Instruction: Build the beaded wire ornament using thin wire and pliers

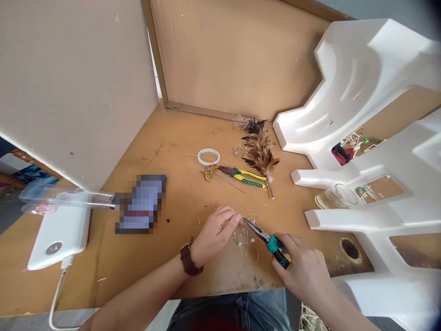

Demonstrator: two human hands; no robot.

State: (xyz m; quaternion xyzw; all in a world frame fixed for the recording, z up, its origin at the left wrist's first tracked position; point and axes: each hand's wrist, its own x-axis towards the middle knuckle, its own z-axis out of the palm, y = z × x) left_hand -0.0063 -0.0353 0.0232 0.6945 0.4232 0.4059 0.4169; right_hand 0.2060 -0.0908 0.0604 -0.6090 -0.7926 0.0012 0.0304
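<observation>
My right hand [303, 269] grips teal-handled needle-nose pliers [267, 239], their tip pointing left toward my left fingertips. My left hand [215, 232], with a brown watch strap at the wrist, pinches a thin beaded wire piece [245, 241] that loops down onto the brown table between both hands. The pliers' tip meets the wire right beside my left fingers.
Farther back lie yellow-green pliers [246, 177], a brown feather bundle [259, 151], a white tape ring [208, 156] and coloured threads [208, 172]. White foam packing [361, 92] fills the right; a glass jar [336, 196] rests in it. A white power bank [60, 232] and a blurred phone [141, 203] lie left. Cardboard walls stand behind.
</observation>
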